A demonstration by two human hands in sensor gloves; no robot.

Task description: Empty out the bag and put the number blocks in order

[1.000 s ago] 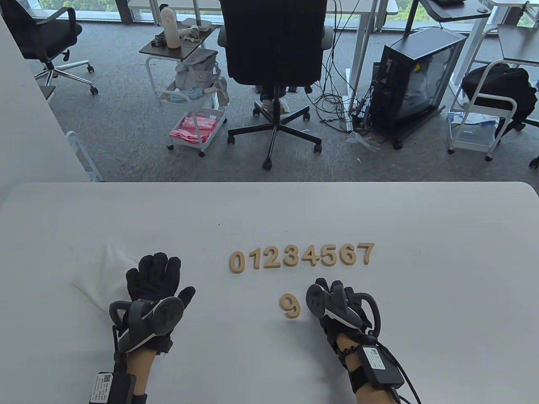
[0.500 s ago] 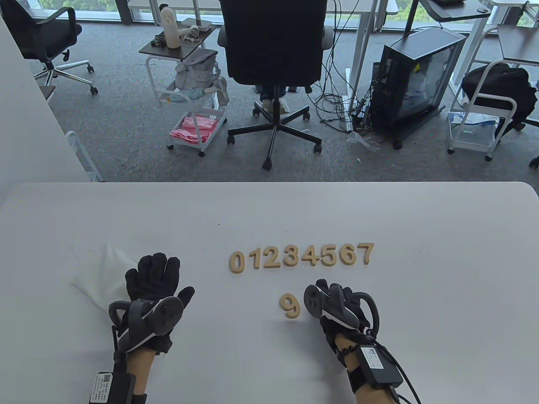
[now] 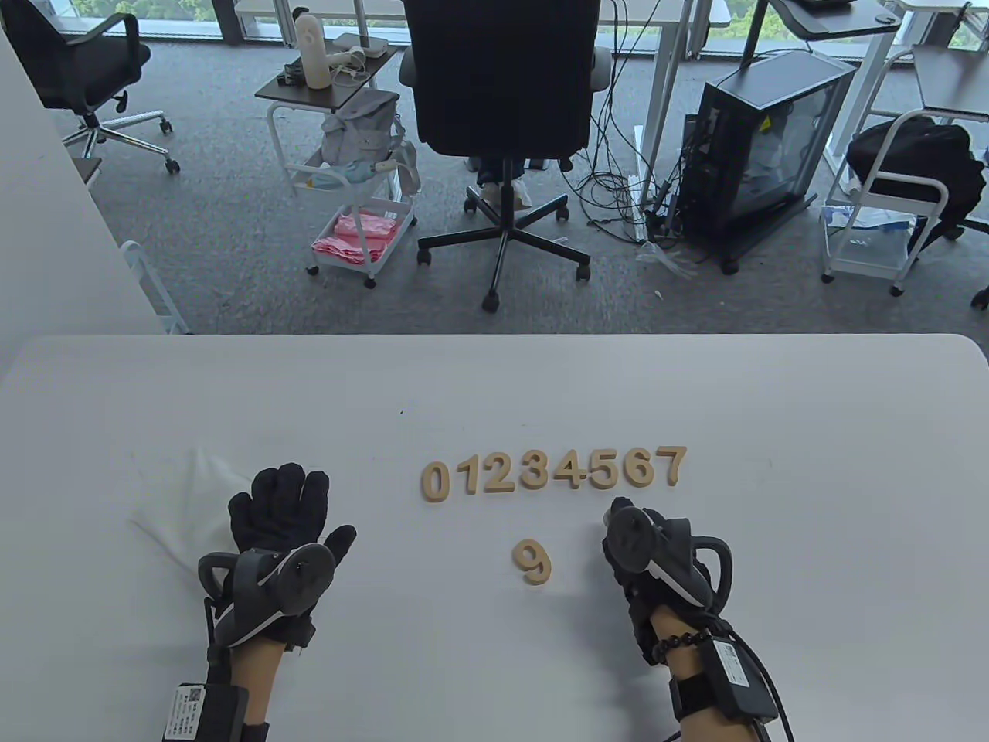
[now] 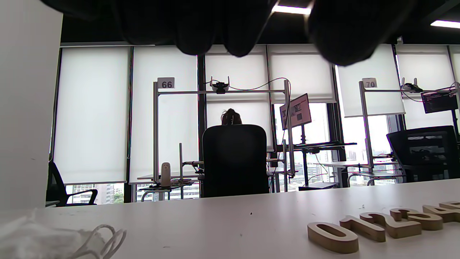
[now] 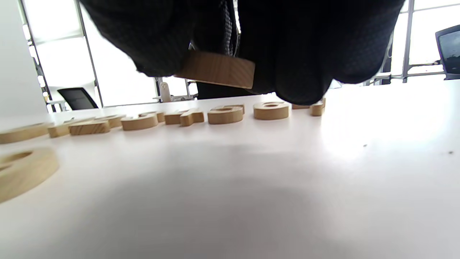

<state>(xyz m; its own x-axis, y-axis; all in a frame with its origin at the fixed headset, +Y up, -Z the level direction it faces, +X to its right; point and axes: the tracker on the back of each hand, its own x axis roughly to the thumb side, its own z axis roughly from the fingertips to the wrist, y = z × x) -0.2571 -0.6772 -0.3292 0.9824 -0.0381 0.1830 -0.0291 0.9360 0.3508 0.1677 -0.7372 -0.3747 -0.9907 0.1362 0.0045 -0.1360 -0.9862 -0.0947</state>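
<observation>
Wooden number blocks 0 to 7 [image 3: 553,471] lie in a row at the table's middle; the row also shows in the right wrist view [image 5: 222,114]. The 9 block [image 3: 532,561] lies alone below the row. My right hand [image 3: 645,553] is just below the 6 and to the right of the 9; in the right wrist view its fingers pinch a wooden block [image 5: 215,70] above the table. My left hand [image 3: 280,519] rests flat with fingers spread on the edge of the white bag [image 3: 188,500], which lies crumpled flat at the left.
The white table's far edge [image 3: 494,337] runs across the middle of the table view. Beyond it stand an office chair [image 3: 502,116], a cart [image 3: 348,201] and a computer case [image 3: 761,147]. The bag's drawstring [image 4: 107,239] loops on the table.
My right hand has moved right and slightly up, away from the 9 block, towards the right end of the row. The left hand, the bag and the row have stayed put.
</observation>
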